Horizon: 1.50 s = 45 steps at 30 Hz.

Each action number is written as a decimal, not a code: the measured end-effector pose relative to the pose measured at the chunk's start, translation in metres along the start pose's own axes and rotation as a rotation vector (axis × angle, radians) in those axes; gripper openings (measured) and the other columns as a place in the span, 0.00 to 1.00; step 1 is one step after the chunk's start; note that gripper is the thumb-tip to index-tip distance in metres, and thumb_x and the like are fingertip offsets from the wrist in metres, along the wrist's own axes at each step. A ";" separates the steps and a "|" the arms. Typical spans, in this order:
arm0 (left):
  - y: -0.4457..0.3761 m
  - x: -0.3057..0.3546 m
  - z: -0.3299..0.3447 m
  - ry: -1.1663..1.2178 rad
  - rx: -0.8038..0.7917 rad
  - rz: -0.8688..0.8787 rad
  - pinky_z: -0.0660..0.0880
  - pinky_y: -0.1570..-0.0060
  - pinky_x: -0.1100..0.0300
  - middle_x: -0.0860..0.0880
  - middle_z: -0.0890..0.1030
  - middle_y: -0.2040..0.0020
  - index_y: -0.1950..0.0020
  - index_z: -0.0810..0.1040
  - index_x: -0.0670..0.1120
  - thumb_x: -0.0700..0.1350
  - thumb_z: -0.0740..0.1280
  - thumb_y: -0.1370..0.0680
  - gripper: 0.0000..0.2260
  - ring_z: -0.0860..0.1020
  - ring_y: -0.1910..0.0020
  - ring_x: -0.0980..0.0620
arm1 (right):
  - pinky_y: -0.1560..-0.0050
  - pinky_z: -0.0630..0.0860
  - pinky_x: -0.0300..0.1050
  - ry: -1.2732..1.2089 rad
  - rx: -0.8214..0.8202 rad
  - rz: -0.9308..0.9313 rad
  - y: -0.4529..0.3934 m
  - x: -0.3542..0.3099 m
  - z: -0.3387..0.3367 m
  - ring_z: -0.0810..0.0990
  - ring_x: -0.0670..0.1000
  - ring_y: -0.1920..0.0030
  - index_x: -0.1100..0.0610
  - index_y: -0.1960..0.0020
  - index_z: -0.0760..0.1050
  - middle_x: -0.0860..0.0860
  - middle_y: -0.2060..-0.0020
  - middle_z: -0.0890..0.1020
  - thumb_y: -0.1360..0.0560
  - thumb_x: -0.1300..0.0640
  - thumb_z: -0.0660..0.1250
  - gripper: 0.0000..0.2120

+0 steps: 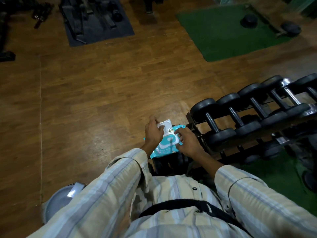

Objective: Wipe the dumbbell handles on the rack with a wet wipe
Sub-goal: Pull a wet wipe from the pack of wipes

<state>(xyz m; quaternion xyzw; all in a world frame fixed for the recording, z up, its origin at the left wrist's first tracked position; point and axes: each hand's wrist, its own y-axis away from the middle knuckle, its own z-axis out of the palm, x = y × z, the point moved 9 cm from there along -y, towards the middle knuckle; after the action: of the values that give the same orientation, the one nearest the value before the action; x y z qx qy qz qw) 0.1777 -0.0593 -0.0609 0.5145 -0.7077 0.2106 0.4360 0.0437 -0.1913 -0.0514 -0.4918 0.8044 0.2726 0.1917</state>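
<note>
Wooden floor (103,86) behind; both hands hold wipes pack (165,148) (lid (165,123) flipped up).

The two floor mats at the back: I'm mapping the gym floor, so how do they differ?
The green mat looks like turf and carries round dark weights; the dark mat is flat grey-black and carries long black equipment parts. The green mat lies right of the dark mat and shows more bare surface. Both are rectangular, set askew on the wooden floor.
</note>
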 end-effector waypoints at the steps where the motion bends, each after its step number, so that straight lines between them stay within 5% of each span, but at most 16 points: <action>1: 0.001 -0.001 0.000 0.011 0.023 -0.008 0.67 0.58 0.53 0.46 0.77 0.57 0.49 0.72 0.41 0.35 0.71 0.26 0.11 0.74 0.58 0.45 | 0.51 0.78 0.46 0.026 -0.017 -0.018 0.000 -0.005 0.002 0.78 0.50 0.54 0.53 0.41 0.79 0.49 0.49 0.75 0.36 0.59 0.74 0.23; 5: 0.009 -0.004 0.001 0.010 0.066 -0.009 0.65 0.54 0.57 0.46 0.78 0.55 0.54 0.75 0.42 0.31 0.70 0.29 0.09 0.74 0.53 0.45 | 0.52 0.77 0.46 0.122 -0.008 0.008 -0.005 -0.025 0.006 0.79 0.51 0.52 0.54 0.49 0.82 0.51 0.52 0.80 0.30 0.48 0.72 0.13; 10: 0.032 -0.005 0.003 0.026 -0.006 0.073 0.68 0.48 0.59 0.46 0.72 0.43 0.43 0.76 0.44 0.31 0.69 0.31 0.18 0.71 0.47 0.52 | 0.58 0.72 0.45 0.267 0.010 0.070 -0.013 -0.035 0.007 0.81 0.57 0.51 0.57 0.55 0.80 0.54 0.54 0.82 0.23 0.55 0.69 0.05; 18: 0.049 -0.016 0.014 -0.105 -0.203 0.099 0.70 0.34 0.55 0.46 0.61 0.23 0.25 0.70 0.49 0.37 0.71 0.28 0.31 0.68 0.28 0.43 | 0.54 0.73 0.47 0.420 -0.051 -0.011 -0.017 -0.045 0.014 0.81 0.58 0.47 0.58 0.46 0.79 0.55 0.47 0.79 0.20 0.58 0.63 0.08; 25: 0.046 -0.018 0.016 -0.148 -0.275 0.133 0.73 0.33 0.47 0.49 0.57 0.21 0.23 0.68 0.49 0.43 0.76 0.29 0.36 0.69 0.27 0.42 | 0.41 0.73 0.54 0.672 -0.248 -0.208 -0.022 -0.046 0.038 0.76 0.61 0.39 0.66 0.38 0.74 0.63 0.41 0.77 0.19 0.59 0.60 0.14; 29: 0.048 -0.019 0.018 -0.165 -0.309 0.167 0.69 0.28 0.47 0.49 0.51 0.19 0.21 0.64 0.48 0.46 0.76 0.29 0.39 0.63 0.23 0.42 | 0.61 0.79 0.52 0.938 -0.251 -0.399 -0.015 -0.049 0.040 0.81 0.62 0.60 0.65 0.62 0.82 0.63 0.63 0.79 0.37 0.60 0.79 0.10; 32: 0.051 -0.012 0.017 -0.186 -0.322 0.205 0.68 0.27 0.48 0.46 0.49 0.18 0.20 0.63 0.47 0.47 0.73 0.28 0.38 0.61 0.22 0.41 | 0.64 0.80 0.53 1.006 -0.175 -0.445 -0.010 -0.048 0.038 0.80 0.64 0.63 0.65 0.65 0.81 0.63 0.65 0.77 0.33 0.62 0.71 0.06; 38: 0.056 -0.007 0.016 -0.204 -0.327 0.169 0.58 0.30 0.63 0.44 0.44 0.17 0.19 0.61 0.45 0.42 0.74 0.26 0.38 0.53 0.18 0.46 | 0.62 0.75 0.53 0.826 -0.129 -0.484 -0.002 -0.052 0.027 0.75 0.61 0.61 0.65 0.61 0.78 0.62 0.63 0.74 0.29 0.66 0.54 0.14; 41: 0.056 -0.008 0.015 -0.209 -0.330 0.148 0.58 0.31 0.65 0.45 0.43 0.17 0.19 0.60 0.45 0.44 0.76 0.26 0.40 0.53 0.18 0.47 | 0.61 0.68 0.49 0.567 -0.022 -0.328 -0.007 -0.053 -0.001 0.74 0.56 0.58 0.59 0.50 0.72 0.55 0.53 0.72 0.21 0.58 0.60 0.05; 45: 0.054 -0.007 0.013 -0.225 -0.328 0.158 0.63 0.32 0.61 0.45 0.45 0.17 0.20 0.62 0.46 0.49 0.77 0.28 0.41 0.58 0.20 0.46 | 0.50 0.75 0.50 0.452 -0.183 -0.252 -0.008 -0.041 0.006 0.77 0.53 0.45 0.55 0.43 0.75 0.52 0.45 0.75 0.21 0.49 0.66 0.11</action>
<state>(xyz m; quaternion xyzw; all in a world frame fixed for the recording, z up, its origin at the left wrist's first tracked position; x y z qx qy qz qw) 0.1233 -0.0450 -0.0654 0.3997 -0.8150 0.0676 0.4141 0.0695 -0.1621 -0.0344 -0.6515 0.7314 0.2015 -0.0055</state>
